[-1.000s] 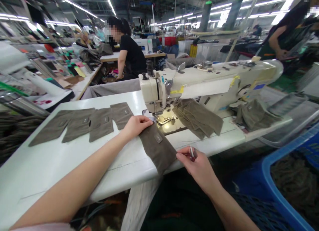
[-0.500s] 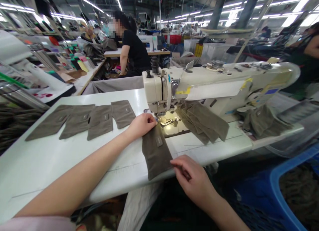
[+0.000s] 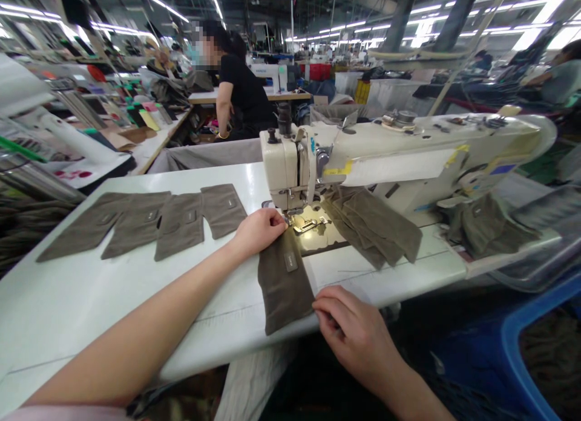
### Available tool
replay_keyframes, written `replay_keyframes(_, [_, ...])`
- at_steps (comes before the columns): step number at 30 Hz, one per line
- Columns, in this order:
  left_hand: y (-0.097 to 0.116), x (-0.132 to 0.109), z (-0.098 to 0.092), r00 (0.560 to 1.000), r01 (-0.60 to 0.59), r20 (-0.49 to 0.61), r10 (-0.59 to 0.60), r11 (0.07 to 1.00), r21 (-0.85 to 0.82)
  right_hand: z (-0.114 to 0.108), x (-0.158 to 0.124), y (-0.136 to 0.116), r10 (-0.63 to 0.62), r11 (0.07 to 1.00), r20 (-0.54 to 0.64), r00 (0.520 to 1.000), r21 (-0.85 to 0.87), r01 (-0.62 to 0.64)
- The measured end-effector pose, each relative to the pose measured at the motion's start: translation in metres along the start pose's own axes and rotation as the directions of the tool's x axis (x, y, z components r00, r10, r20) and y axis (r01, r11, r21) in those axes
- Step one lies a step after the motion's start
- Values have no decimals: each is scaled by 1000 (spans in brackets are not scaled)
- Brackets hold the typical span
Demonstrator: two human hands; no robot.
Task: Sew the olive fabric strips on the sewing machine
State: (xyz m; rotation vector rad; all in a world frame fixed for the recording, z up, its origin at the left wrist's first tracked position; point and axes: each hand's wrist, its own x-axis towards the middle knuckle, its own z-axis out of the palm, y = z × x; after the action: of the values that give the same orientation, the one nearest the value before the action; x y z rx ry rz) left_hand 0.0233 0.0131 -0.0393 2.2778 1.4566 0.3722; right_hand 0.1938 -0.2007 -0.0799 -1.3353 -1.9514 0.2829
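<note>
An olive-brown fabric piece (image 3: 285, 282) with a small label lies on the white table (image 3: 91, 306), its far end by the presser foot of the cream sewing machine (image 3: 390, 161). My left hand (image 3: 259, 229) is closed, pinching the far end of that piece next to the needle. My right hand (image 3: 347, 325) is closed on the near right corner of the piece at the table's front edge; earlier it held a small snipper, now hidden in the fingers.
Several matching fabric pieces (image 3: 140, 223) lie in an overlapping row on the table's left. More pieces (image 3: 376, 227) are piled behind the needle and at the machine's right (image 3: 485, 227). A blue bin (image 3: 540, 342) stands lower right. A person in black (image 3: 240, 94) works beyond.
The fabric piece has been turned from slanted to nearly straight toward the needle. My right hand moved left onto its near corner and closed over the small snipper. My left hand shifted slightly right.
</note>
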Motion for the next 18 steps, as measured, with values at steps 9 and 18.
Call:
replay_keyframes(9, [1,0,0,1000,31,-4,-31,1000,5,1,0,-1,21,1000,9,1000,-9,-21])
replay_keyframes(18, [0,3,-1,1000,29,0,-29,1000,2,2,2,-3,0,999,5,1000,-38,0])
